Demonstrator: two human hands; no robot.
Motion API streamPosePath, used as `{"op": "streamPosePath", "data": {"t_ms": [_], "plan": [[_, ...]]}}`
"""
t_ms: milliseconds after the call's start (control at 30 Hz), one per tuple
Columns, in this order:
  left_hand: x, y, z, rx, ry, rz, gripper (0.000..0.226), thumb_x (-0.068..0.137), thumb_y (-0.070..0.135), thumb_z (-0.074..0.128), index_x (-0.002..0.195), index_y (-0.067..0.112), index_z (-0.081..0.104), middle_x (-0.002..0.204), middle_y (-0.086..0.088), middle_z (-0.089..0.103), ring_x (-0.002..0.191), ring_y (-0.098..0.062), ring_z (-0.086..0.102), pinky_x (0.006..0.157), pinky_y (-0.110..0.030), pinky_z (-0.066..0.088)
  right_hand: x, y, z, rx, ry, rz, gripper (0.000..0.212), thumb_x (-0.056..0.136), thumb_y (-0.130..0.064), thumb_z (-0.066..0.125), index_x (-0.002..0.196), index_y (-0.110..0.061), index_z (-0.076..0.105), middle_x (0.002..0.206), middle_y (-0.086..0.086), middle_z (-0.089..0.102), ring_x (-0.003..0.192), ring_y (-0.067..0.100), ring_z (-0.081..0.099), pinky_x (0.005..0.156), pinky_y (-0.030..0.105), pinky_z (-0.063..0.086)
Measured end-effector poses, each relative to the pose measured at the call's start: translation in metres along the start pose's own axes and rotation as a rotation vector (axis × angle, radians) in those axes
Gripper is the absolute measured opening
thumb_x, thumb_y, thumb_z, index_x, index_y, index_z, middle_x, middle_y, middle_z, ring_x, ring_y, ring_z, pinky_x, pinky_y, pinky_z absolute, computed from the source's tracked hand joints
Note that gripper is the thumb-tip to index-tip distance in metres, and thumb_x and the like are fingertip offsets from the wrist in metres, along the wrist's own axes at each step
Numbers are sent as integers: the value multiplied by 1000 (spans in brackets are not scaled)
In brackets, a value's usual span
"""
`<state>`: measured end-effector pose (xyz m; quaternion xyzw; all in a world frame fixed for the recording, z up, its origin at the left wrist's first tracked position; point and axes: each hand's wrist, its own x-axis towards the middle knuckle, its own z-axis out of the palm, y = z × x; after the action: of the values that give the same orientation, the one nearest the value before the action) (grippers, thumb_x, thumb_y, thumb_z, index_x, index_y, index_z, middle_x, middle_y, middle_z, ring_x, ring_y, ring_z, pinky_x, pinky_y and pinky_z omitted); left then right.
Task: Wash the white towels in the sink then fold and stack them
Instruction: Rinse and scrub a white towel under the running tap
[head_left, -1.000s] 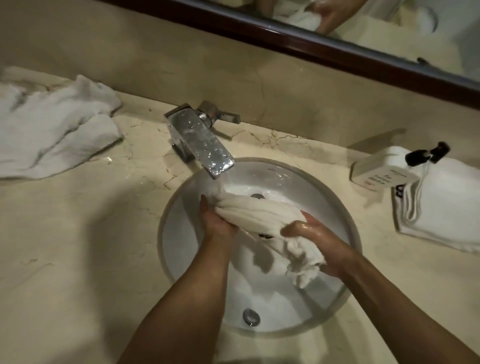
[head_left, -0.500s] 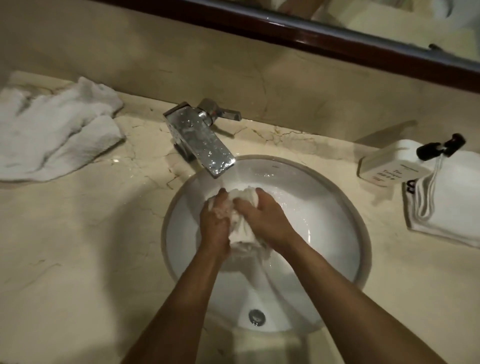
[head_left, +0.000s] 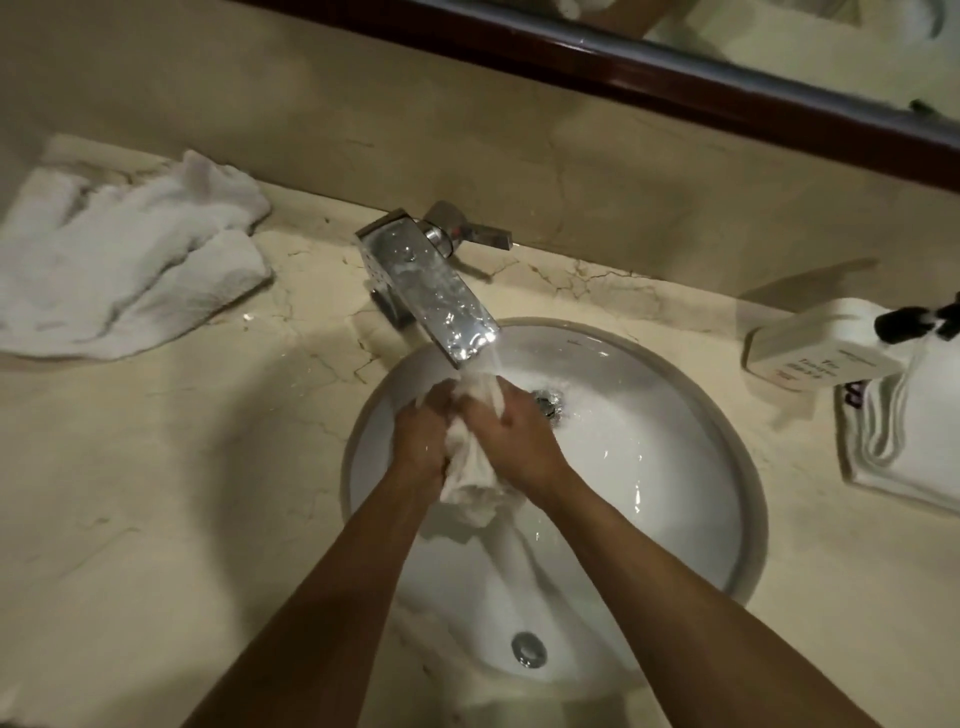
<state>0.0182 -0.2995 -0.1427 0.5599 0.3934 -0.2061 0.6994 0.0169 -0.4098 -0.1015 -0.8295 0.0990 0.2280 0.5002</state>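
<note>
A bunched wet white towel (head_left: 470, 457) sits squeezed between both hands over the sink (head_left: 675, 545), its top under water running from the faucet (head_left: 431, 291). The left hand (head_left: 421, 441) grips its left side, the right hand (head_left: 514, 436) its right. A crumpled towel (head_left: 119, 280) lies on the counter (head_left: 156, 519) far left; folded towels (head_left: 914, 441) and a soap bottle (head_left: 815, 353) sit right.

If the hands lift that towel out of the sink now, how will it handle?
Probably limp: the towel bunches and droops below both hands. Likely heavy for its size and dripping, since the tap runs water straight onto it.
</note>
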Motion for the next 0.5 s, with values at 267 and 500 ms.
{"op": "streamPosePath", "data": {"t_ms": [267,500], "plan": [[22,2,0,215,24,148,24,88,12,68,111,4,67,107,-9,71,97,-24,71,83,-23,52,4,1,-10,142,-84,67,17,101,-17,54,99,-12,70,95,4,74,91,15,71,86,35,57],[15,21,17,-168,26,-130,47,103,39,46,130,3,56,95,-7,65,86,-22,61,57,-26,46,-27,-14,-31,348,-285,78,13,97,-12,62,108,-5,66,90,9,71,77,13,68,65,21,54]]}}
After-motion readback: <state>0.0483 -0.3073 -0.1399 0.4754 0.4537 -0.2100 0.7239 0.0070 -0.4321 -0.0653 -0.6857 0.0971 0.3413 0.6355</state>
